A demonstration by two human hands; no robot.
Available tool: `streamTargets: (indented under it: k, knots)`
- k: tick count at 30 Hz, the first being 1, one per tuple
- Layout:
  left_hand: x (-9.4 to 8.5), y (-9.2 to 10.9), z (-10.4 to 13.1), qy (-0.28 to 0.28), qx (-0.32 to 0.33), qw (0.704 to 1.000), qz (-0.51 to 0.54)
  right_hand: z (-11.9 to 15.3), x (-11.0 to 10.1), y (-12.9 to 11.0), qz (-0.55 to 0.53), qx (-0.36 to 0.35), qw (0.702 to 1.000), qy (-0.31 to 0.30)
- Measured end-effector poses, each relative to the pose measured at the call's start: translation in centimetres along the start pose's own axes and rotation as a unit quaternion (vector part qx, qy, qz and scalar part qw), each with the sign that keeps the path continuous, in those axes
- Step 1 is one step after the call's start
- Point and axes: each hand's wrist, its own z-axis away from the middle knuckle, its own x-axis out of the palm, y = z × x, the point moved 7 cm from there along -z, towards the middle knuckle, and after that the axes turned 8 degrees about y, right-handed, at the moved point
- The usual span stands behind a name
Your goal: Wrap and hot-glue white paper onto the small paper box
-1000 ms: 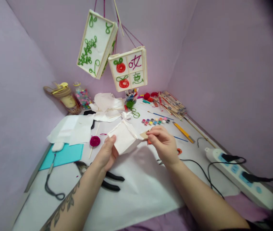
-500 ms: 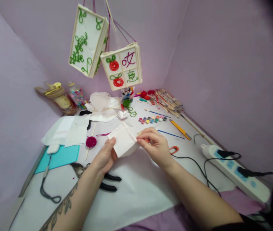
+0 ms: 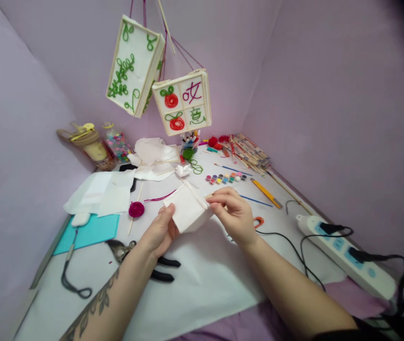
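Note:
A small white paper-covered frame (image 3: pixel 188 210) is held above the table between both hands. My left hand (image 3: pixel 161 232) grips its lower left corner, thumb on top. At its right edge my right hand (image 3: pixel 233 214) pinches it, and a wooden stick end (image 3: pixel 209 194) shows at the fingertips. A large white paper sheet (image 3: pixel 202 279) lies under the hands. A magenta yarn coil on a stick (image 3: pixel 136 209) rests just left of the frame.
Two decorated paper lanterns (image 3: pixel 182 102) hang above the table. Black pliers (image 3: pixel 159 267) lie near my left forearm. A paint strip (image 3: pixel 225 178), brushes, a yellow cutter (image 3: pixel 266 192), wooden sticks (image 3: pixel 252 151) and a power strip (image 3: pixel 344 255) with cables are to the right. A teal mat (image 3: pixel 88 232) lies left.
My right hand slid from the frame's right corner closer in along its edge. The frame turned slightly and stays between both hands.

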Motion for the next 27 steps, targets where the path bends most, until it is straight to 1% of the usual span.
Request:
streamTargets:
  k: [3, 5, 8, 11, 15, 17, 23, 25, 27]
  knots:
    - [0.0, 0.0, 0.0, -0.003, 0.008, 1.000, -0.007, -0.2, 0.3, -0.5, 0.004, -0.026, 0.999, -0.020]
    - [0.1, 0.1, 0.1, -0.004, 0.013, 1.000, -0.006, -0.2, 0.3, -1.1, 0.026, -0.077, 0.996, -0.021]
    - [0.1, 0.0, 0.1, 0.004, 0.008, 1.000, -0.006, 0.1, 0.3, -2.0, 0.080, -0.170, 0.982, -0.023]
    - [0.0, -0.2, 0.1, 0.017, -0.002, 1.000, -0.009, 0.5, 0.4, -2.4, 0.126, -0.228, 0.965, -0.023]
    - [-0.2, -0.3, 0.1, 0.024, 0.001, 1.000, -0.013, 0.9, 0.5, -2.9, 0.164, -0.262, 0.951, -0.003]
    - [-0.3, -0.5, 0.1, 0.027, -0.008, 0.999, -0.022, 1.1, 0.7, -3.2, 0.179, -0.273, 0.945, 0.009]
    - [-0.2, -0.7, 0.3, 0.027, -0.024, 0.998, -0.054, 1.3, 0.9, -2.9, 0.206, -0.276, 0.938, 0.039]
    - [0.1, -0.6, 0.5, 0.027, -0.028, 0.998, -0.052, 1.5, 0.8, -3.1, 0.220, -0.297, 0.928, 0.048]
    - [0.3, -0.4, 0.8, 0.025, -0.039, 0.998, -0.040, 2.0, 1.0, -3.7, 0.218, -0.335, 0.916, 0.043]
